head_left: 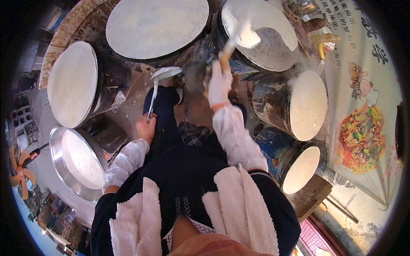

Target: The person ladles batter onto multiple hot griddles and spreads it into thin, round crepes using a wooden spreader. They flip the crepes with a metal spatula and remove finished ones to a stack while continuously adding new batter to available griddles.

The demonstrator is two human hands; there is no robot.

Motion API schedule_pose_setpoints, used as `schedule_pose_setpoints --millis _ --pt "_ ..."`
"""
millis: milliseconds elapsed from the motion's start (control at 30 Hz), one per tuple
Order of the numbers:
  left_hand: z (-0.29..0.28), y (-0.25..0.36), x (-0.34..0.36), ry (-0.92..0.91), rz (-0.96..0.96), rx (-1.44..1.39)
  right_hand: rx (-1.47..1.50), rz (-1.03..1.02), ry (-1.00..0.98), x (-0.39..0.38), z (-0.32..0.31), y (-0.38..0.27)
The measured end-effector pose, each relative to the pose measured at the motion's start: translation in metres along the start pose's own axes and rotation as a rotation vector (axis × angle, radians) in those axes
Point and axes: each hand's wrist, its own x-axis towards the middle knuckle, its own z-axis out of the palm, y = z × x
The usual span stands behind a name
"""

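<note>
My left hand (pixel 146 128), bare, is closed round the handle of a metal ladle (pixel 168 72). Its bowl is coated with white batter and hangs in front of the big far griddle. My right hand (pixel 220 83), in a white glove, grips a scraper (pixel 232 42) smeared by motion. Its far end reaches over the round griddle (pixel 275 53) at the far right, where white batter (pixel 247 37) is spread thick in one place. Bare dark metal shows on that griddle's near part, and a pale layer covers its far side.
Pale sheets cover the large far griddle (pixel 156 27), the left griddle (pixel 72 85) and two smaller right griddles (pixel 308 106), (pixel 301 170). A steel basin (pixel 57 147) of white batter stands at left. A printed banner (pixel 367 85) hangs at right; an orange fan (pixel 20 171) is far left.
</note>
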Motion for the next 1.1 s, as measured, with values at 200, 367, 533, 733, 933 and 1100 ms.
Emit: schedule_pose_setpoints --millis 200,367,533,733,933,1100 --pt "0.005 -0.003 0.004 -0.019 0.100 -0.035 0.068 0.068 -0.009 0.080 0.074 -0.010" --pt "0.006 -0.007 0.003 0.001 0.077 -0.079 0.095 0.317 0.223 0.008 0.045 -0.025" --pt "0.002 -0.009 -0.002 -0.038 0.072 -0.036 0.102 0.300 0.196 -0.052 -0.041 -0.029" --pt "0.009 0.001 -0.001 -0.006 0.205 0.000 0.030 0.265 0.127 -0.035 -0.046 -0.049" --pt "0.018 0.015 -0.005 -0.069 0.157 -0.002 -0.257 0.253 0.098 -0.054 -0.113 -0.031" --pt "0.026 0.031 -0.008 -0.117 0.194 0.111 -0.212 0.280 0.083 -0.021 -0.205 -0.090"
